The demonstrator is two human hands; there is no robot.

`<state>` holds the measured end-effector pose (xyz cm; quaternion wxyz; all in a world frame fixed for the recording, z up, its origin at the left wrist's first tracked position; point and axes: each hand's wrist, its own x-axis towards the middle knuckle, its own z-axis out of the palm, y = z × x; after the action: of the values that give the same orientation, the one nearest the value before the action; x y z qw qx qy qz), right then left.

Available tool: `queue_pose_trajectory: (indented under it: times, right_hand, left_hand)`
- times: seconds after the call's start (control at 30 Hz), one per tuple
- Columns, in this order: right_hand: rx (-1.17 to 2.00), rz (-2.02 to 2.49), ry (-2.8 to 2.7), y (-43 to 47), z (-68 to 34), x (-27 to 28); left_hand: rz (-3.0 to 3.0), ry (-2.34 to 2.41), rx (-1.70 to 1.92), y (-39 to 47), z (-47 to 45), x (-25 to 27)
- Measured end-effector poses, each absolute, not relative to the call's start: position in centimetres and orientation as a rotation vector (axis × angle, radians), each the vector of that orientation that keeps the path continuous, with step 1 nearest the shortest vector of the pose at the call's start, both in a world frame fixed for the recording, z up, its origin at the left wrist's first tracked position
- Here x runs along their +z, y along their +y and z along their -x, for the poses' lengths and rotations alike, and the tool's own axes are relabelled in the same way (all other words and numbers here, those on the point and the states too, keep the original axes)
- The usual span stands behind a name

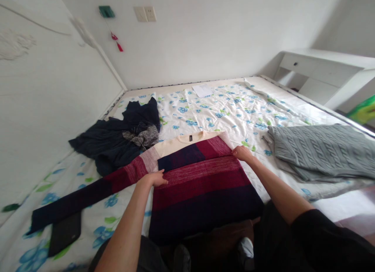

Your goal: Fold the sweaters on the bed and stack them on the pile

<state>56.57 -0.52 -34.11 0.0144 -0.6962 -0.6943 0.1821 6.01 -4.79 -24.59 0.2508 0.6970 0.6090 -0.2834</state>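
A knitted sweater (199,182) with cream, burgundy and navy bands lies spread on the bed. Its right sleeve (184,157) is folded across the chest, while the other sleeve (96,190) stretches out to the left. My left hand (156,179) is closed on the sweater's left edge, just below the folded sleeve's cuff; some of its fingers are hidden. At the opposite edge, my right hand (242,153) pinches the knit by the sleeve's fold. The cream neckline (191,137) with a dark label points away from me.
Crumpled dark clothing (117,139) lies at the left, and a folded grey cable-knit garment (322,151) at the right. A black flat item (65,233) sits partly under the outstretched sleeve. White paper (202,90) rests on the floral sheet (187,112). A white desk (322,73) stands beyond the bed.
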Motion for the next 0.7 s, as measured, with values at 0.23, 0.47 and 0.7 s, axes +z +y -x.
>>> queue_pose_trajectory:
  times: [0.23,0.47,0.7]
  right_hand:
    - [0.614,2.257,-1.711,-0.1,-57.6,-36.0]
    - [0.798,2.203,-1.717,0.4,-58.2,-36.7]
    - [0.663,2.287,-1.586,0.8,-58.3,-36.5]
  left_hand:
    - [-1.915,1.591,-0.796,-4.4,-5.7,-24.6]
    - [-1.911,1.602,-0.838,-4.4,-5.9,-24.4]
    - [-1.934,1.576,-0.834,-4.6,-5.9,-24.0]
